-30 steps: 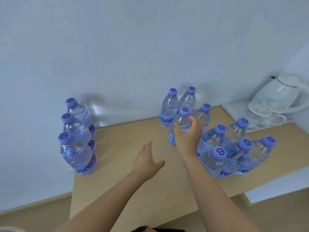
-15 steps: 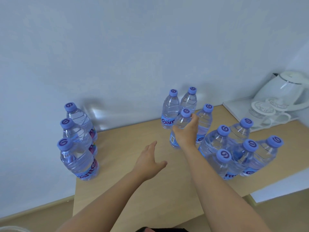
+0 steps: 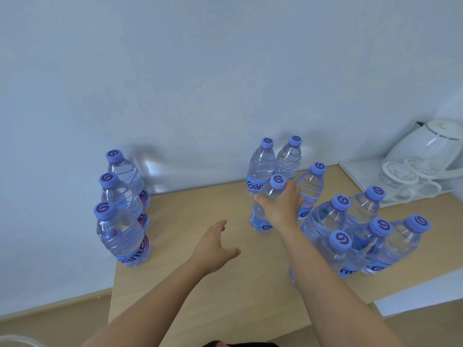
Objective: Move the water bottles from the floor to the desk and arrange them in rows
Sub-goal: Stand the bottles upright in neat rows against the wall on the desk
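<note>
Meanwhile, the right hand [image 3: 281, 206] is gripping a water bottle [image 3: 265, 209] at its shoulder, apparently steadying it for placement on the desk [image 3: 225, 296] beside the centre cluster [image 3: 275, 166]. It is standing upright, long axis vertical, cap toward the ceiling. Nearby, the left hand [image 3: 213, 246] is hovering unclenched, holding nothing.

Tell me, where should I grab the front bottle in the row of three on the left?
Grip the front left bottle around its clear ribbed body above the label, where it narrows enough for fingers to wrap. Come from the right, over the bare desk: the wall sits close on its left and the second bottle stands right behind it. It is upright, so a sideways grip suits.
</note>
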Motion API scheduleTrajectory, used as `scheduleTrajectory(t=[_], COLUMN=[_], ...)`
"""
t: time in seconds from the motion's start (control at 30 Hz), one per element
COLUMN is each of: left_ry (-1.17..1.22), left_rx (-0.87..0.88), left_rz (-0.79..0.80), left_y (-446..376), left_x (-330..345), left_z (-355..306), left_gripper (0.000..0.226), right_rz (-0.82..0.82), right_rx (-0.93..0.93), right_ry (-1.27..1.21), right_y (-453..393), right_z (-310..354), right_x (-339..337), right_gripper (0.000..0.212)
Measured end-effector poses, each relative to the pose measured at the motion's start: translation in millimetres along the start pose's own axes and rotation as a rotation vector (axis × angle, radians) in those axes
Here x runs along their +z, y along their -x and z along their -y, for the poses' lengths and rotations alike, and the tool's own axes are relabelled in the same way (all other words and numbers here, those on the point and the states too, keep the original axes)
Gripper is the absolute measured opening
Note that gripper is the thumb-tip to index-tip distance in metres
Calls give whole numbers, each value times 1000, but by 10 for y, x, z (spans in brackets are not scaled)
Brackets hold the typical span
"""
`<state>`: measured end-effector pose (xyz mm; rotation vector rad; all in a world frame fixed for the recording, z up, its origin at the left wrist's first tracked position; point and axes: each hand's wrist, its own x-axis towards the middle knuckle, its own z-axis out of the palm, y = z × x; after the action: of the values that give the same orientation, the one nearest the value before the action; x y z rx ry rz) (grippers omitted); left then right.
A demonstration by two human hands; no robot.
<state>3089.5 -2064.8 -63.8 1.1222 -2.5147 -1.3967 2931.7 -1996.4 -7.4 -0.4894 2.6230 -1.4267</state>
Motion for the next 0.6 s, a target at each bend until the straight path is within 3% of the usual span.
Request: scheduleTrajectory(t=[0.33,0.43,0.6], left_ry=[175,291,546], left_rx=[79,145,81], left_rz=[-55,-121,-288], left_y=[271,361,497], left_x=[-160,-188,-170], left_z=[75,27,-46], left_gripper=[112,102,80], right_rz=[374,469,567], right_rx=[-222,-240,-216], right_ry=[-155,-233,-262], right_y=[432,590,772], right_z=[703,867,1003], right_x=[-302,-374,-315], right_gripper=[50,42,46])
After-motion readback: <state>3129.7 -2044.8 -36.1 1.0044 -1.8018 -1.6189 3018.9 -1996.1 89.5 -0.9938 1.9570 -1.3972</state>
